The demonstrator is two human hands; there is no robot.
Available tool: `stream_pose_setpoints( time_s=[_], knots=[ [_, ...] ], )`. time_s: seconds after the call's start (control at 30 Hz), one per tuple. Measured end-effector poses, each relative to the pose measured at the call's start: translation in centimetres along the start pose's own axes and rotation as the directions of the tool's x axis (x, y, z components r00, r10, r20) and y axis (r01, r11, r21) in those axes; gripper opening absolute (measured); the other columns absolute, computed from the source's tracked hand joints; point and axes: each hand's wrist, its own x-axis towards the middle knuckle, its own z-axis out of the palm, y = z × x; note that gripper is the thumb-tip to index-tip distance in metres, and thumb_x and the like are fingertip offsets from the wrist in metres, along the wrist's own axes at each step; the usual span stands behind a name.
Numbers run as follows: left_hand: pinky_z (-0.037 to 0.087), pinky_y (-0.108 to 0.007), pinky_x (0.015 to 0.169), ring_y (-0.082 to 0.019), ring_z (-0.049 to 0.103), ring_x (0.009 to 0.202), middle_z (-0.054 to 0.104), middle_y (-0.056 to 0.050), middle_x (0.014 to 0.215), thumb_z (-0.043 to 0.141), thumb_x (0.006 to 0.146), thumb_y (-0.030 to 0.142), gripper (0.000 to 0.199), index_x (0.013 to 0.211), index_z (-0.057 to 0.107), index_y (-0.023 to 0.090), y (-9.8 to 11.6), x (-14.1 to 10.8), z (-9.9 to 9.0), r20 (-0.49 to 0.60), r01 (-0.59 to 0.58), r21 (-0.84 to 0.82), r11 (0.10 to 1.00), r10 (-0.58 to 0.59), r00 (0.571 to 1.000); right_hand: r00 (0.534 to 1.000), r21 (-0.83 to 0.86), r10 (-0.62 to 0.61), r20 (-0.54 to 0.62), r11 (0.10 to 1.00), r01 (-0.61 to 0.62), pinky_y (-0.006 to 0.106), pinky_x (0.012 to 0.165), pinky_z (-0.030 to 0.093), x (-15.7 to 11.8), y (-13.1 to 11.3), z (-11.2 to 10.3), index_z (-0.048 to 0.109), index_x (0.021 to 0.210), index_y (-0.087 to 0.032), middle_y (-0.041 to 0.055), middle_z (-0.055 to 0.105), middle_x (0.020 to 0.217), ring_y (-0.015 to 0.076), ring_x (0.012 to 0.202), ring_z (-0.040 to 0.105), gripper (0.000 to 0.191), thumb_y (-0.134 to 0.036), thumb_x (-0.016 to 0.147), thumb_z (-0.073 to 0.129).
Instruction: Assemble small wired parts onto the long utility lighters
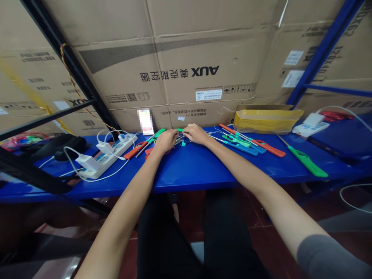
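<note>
Both my hands meet over the middle of the blue shelf, fingers bent in a pinch. A small green lighter part (179, 130) shows between the fingertips of my left hand (166, 140) and my right hand (196, 134); fingers hide most of it. Just below lie thin metal pieces and a small green bit (183, 143). Beside my left hand are an orange stick lighter (135, 150), a green one (159, 134) and a red piece (148, 151). Right of my right hand lie blue stick lighters (242, 148), green handle pieces (236, 140) and an orange stick lighter (270, 148).
A green stick lighter (308, 161) lies farther right on the blue shelf (192, 174). A yellow-taped carton (266, 122) stands behind. White power strips (109, 159) with chargers and cables sit left, another right. A lit phone (145, 122) leans on the large cardboard box (180, 50).
</note>
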Motion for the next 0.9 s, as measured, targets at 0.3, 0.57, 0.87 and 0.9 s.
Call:
stream_pose_setpoints(
  time_s=[0.3, 0.57, 0.87, 0.9],
  knots=[
    [0.060, -0.037, 0.102, -0.034, 0.082, 0.121, 0.089, -0.012, 0.129, 0.059, 0.115, 0.029, 0.032, 0.128, 0.088, 0.024, -0.24, 0.00, -0.53, 0.014, -0.006, -0.024, 1.000, 0.006, 1.000, 1.000, 0.001, 0.011, 0.010, 1.000, -0.011, 0.042, 0.104, 0.048, -0.20, -0.34, -0.01, 0.087, 0.126, -0.019, 0.0144, 0.086, 0.118, 0.0306, 0.110, 0.069, 0.028, -0.023, 0.117, 0.061],
    [0.059, -0.037, 0.098, -0.035, 0.082, 0.120, 0.089, -0.014, 0.129, 0.058, 0.116, 0.029, 0.032, 0.128, 0.087, 0.023, 0.52, -0.17, -0.61, 0.009, 0.039, 0.028, 0.999, -0.039, 0.999, 1.000, -0.009, 0.009, 0.018, 1.000, -0.009, 0.043, 0.106, 0.049, -0.10, -0.19, 0.12, 0.087, 0.126, -0.018, 0.0144, 0.087, 0.117, 0.0314, 0.112, 0.070, 0.024, -0.027, 0.114, 0.068],
    [0.058, -0.039, 0.096, -0.035, 0.082, 0.113, 0.089, -0.014, 0.121, 0.058, 0.117, 0.036, 0.030, 0.121, 0.085, 0.025, 0.36, -0.13, -0.63, -0.013, 0.050, 0.000, 0.999, -0.050, 0.999, 0.999, -0.018, 0.017, 0.038, 1.000, -0.017, 0.039, 0.104, 0.048, 0.15, 0.10, -0.37, 0.088, 0.121, -0.020, 0.0140, 0.088, 0.117, 0.0292, 0.109, 0.073, 0.025, -0.021, 0.116, 0.063],
    [0.058, -0.039, 0.095, -0.035, 0.082, 0.112, 0.089, -0.013, 0.120, 0.058, 0.116, 0.037, 0.029, 0.120, 0.085, 0.025, 0.35, -0.12, -0.66, -0.015, 0.052, -0.001, 0.999, -0.052, 0.999, 0.999, -0.009, 0.019, 0.040, 1.000, -0.019, 0.038, 0.104, 0.048, 0.15, 0.13, -0.41, 0.088, 0.120, -0.020, 0.0135, 0.088, 0.118, 0.0288, 0.108, 0.075, 0.025, -0.020, 0.115, 0.063]
  ],
)
